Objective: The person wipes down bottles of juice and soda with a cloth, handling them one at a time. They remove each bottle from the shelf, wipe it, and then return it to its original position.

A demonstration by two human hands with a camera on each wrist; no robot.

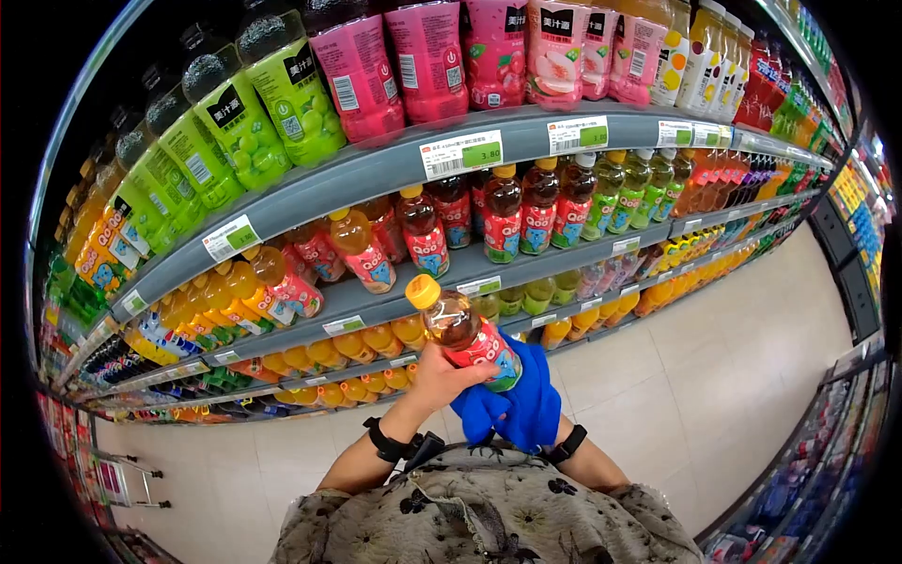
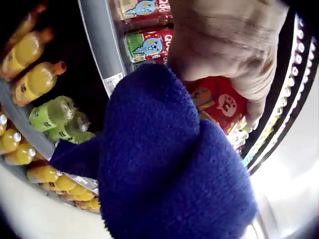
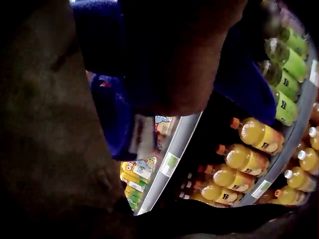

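My left hand [image 1: 442, 378] grips a bottle of Qoo juice [image 1: 470, 340] round its lower part, thumb across the red label. The bottle is tilted, with its yellow cap up and dark amber drink inside. A fuzzy blue cleaning cloth [image 1: 526, 395] bunches against the bottle's right side and base. My right hand [image 3: 184, 74] holds this cloth; in the head view the cloth hides most of that hand. In the left wrist view, the cloth [image 2: 154, 154] fills the middle, below the left hand [image 2: 229, 45] and the red label [image 2: 219, 102].
Ahead, a curved-looking shelf rack [image 1: 395, 150] carries rows of drinks. More Qoo bottles [image 1: 423, 226] stand on the tier just beyond my hands, with green and pink bottles above. Orange juice bottles [image 1: 376, 338] fill lower tiers. Tiled floor [image 1: 648, 376] and another shelf [image 1: 827, 451] lie right.
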